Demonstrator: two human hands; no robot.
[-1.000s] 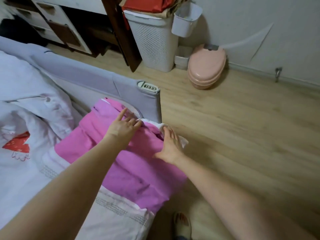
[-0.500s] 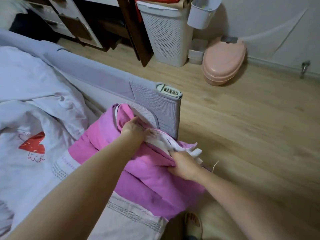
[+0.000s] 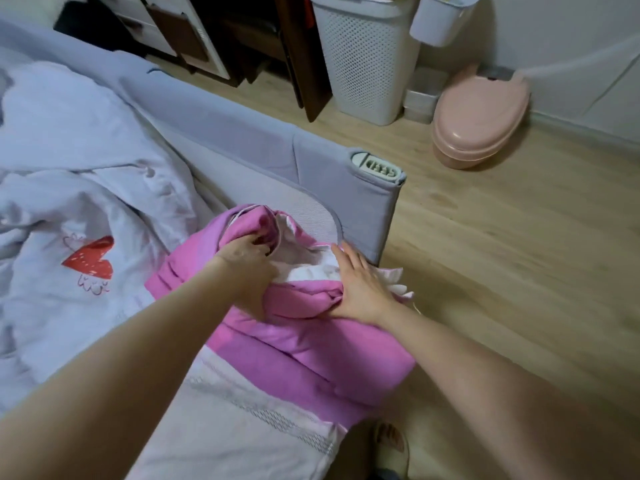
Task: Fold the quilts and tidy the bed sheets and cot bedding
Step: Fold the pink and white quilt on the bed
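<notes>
A pink quilt point(image 3: 311, 355) with a white underside lies bunched at the bed's corner, beside the grey padded bed rail point(image 3: 242, 133). My left hand point(image 3: 247, 258) grips a raised fold of the pink cloth near the rail. My right hand point(image 3: 360, 285) lies flat with straight fingers on the white and pink cloth at the bed's edge. A white quilt with a red heart print point(image 3: 86, 209) lies crumpled to the left. Under the pink quilt shows the pale striped sheet point(image 3: 242, 427).
A white perforated laundry basket point(image 3: 360, 64) stands on the wooden floor behind the rail, with a pink potty seat point(image 3: 481, 116) to its right. Dark furniture and drawers point(image 3: 180, 36) stand at the back. My slippered foot point(image 3: 391, 448) is by the bed's edge.
My left hand went from lying flat on the pink quilt to gripping and lifting a fold, baring the white underside. My right hand gripped the edge, then opened flat on it.
</notes>
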